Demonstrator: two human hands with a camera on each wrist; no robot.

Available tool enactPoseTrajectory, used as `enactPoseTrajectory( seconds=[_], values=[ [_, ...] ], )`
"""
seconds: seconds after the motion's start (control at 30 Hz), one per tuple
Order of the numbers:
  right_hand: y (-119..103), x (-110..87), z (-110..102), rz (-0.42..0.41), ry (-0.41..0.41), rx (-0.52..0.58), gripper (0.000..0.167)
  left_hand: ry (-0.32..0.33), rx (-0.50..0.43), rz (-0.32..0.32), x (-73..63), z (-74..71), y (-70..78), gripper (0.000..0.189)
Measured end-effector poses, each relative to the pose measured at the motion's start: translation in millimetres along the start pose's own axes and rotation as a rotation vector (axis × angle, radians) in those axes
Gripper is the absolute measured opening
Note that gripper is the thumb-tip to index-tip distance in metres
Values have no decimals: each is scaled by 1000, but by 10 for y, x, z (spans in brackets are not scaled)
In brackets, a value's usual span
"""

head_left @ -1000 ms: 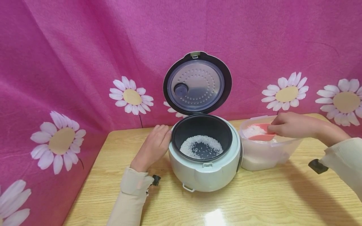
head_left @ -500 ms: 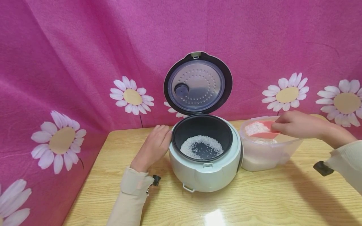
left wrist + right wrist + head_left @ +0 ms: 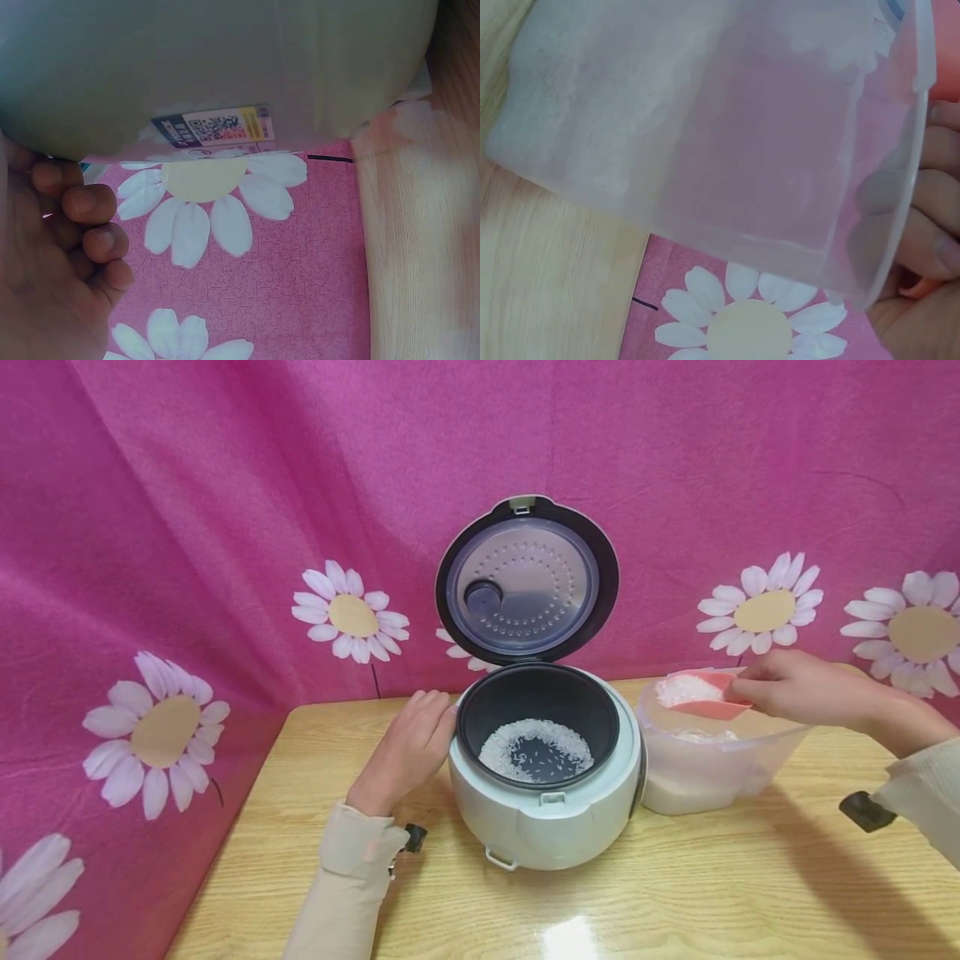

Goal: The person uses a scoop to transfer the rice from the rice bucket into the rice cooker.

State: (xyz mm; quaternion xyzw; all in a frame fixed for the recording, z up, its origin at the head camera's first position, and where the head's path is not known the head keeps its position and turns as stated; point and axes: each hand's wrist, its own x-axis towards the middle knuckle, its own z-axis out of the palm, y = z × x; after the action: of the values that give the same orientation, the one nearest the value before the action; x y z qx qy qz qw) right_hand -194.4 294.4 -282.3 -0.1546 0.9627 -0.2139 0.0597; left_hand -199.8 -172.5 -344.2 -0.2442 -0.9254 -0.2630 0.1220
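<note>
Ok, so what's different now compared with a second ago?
The right hand has raised the coral scoop, loaded with white rice, up and slightly rightward in the translucent plastic container. Nothing was newly grasped or let go. The left hand stays against the rice cooker; its lid remains open.

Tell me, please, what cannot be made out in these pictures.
- Head view: gripped end of the scoop, under the right hand.
- Head view: part of the far rim of the tub, behind that hand.
- Left wrist view: print on the label, too small.
- Right wrist view: much of the scoop, past the right edge.
</note>
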Motion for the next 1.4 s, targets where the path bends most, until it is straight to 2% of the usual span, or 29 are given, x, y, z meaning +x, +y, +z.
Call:
enactPoseTrajectory(
  seconds=[0.17,0.3,0.57,0.93,1.2,1.4],
  values=[
    [-88,30,-11,-9,1,28,45,1,3,5,-6,-5,0,25],
    [-205,67,-14,-13,-2,27,44,-2,6,3,-6,-4,-4,25],
    [-530,103,34,-76,66,23,38,1,11,16,5,-3,-12,24],
    [-962,207,85,-128,55,-60,36,3,13,18,3,-3,-12,24],
    [-1159,274,89,-145,34,-136,37,25,42,65,6,-17,-9,24],
    [-1244,307,107,-173,64,-206,36,8,28,41,9,-15,-6,25]
  ],
)
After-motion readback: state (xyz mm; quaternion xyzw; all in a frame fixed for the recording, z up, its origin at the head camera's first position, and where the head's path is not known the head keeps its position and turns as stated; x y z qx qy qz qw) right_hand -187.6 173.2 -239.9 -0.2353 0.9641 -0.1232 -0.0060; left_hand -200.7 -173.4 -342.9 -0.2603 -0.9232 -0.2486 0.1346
